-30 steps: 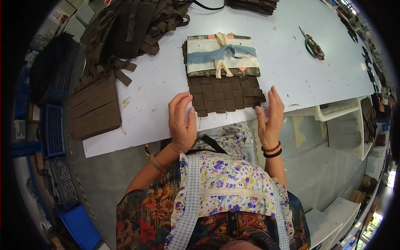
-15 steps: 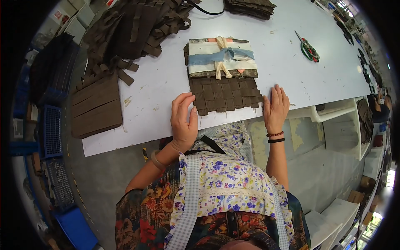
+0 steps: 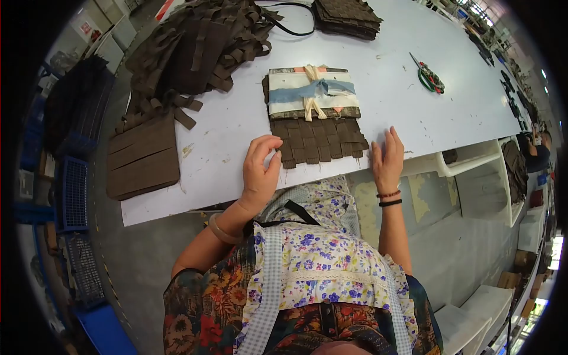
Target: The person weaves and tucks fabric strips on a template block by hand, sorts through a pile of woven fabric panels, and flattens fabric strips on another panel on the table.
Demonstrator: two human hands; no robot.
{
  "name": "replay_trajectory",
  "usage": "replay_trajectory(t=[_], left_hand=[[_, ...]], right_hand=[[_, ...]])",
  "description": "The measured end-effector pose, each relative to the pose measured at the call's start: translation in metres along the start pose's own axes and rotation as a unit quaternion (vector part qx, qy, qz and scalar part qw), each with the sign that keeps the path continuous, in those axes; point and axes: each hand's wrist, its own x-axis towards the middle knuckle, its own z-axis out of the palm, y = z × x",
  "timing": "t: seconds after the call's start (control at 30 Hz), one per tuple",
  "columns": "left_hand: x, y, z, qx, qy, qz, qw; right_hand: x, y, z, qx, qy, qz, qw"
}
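A brown woven piece [image 3: 322, 141] lies near the table's front edge. On its far part rests a flat block [image 3: 284, 106] wrapped in white, with a blue strip and a knotted cream tie around it. My left hand [image 3: 261, 171] is at the woven piece's left edge, thumb and fingers apart, fingertips close to or touching the edge. Just off the right edge, my right hand [image 3: 387, 160] has its fingers spread and holds nothing.
Brown strips [image 3: 201, 50] are heaped at the back left, above a slit brown stack [image 3: 144, 158]. More woven pieces [image 3: 348, 18] and a black cord [image 3: 296, 29] lie at the back. Scissors [image 3: 429, 78] are on the right. A white bin [image 3: 473, 160] adjoins the table; a person [image 3: 538, 155] is far right.
My right hand first moved outward from the woven piece and flattened, then its fingers spread apart again. My left hand stays by the left edge. The view has shifted slightly.
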Motion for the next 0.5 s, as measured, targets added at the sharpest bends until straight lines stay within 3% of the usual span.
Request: replay_trajectory(t=[0.03, 0.1, 0.17, 0.27, 0.43, 0.5], left_hand=[[0.009, 0.001, -0.003, 0.004, -0.014, 0.004, 1.000], [0.031, -0.002, -0.004, 0.010, -0.029, 0.013, 0.999], [0.057, -0.010, 0.001, 0.025, -0.098, 0.025, 0.995], [0.093, -0.026, 0.025, 0.075, -0.108, 0.062, 0.989], [0.136, -0.047, 0.059, 0.198, -0.089, 0.201, 0.955], [0.148, -0.050, 0.065, 0.204, -0.107, 0.193, 0.954]], right_hand=[[0.000, -0.005, -0.003, 0.062, 0.030, 0.022, 0.997], [0.009, -0.031, -0.018, 0.046, 0.041, -0.010, 0.998], [0.013, -0.054, -0.021, 0.128, 0.014, -0.059, 0.990], [0.013, -0.084, -0.017, 0.164, -0.064, -0.126, 0.976], [0.003, -0.095, 0.000, 0.104, -0.167, -0.184, 0.963], [0.002, -0.095, 0.000, 0.072, -0.196, -0.188, 0.960]])
